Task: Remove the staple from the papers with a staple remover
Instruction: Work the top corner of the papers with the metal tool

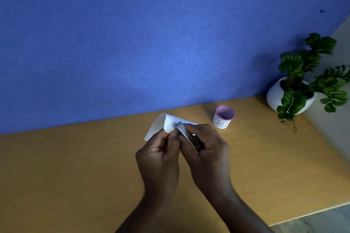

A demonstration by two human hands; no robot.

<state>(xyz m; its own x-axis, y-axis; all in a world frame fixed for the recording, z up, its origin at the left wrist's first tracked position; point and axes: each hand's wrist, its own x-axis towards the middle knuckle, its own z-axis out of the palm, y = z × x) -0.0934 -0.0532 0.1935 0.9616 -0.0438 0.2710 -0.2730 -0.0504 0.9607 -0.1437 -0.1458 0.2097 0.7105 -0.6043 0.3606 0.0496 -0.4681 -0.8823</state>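
Note:
White papers (165,123) curl upward above the wooden desk (75,166), near its back edge. My left hand (158,157) pinches the near corner of the papers between thumb and fingers. My right hand (209,152) grips a metal staple remover (187,136), a slim silver tool angled up and to the left. Its tip rests against the paper right beside my left fingertips. The staple itself is hidden under the tool and my fingers.
A small white cup (223,117) with a pink rim and a handwritten label stands just right of the papers. A potted green plant (303,85) in a white pot sits at the back right corner. A blue partition (151,33) rises behind the desk.

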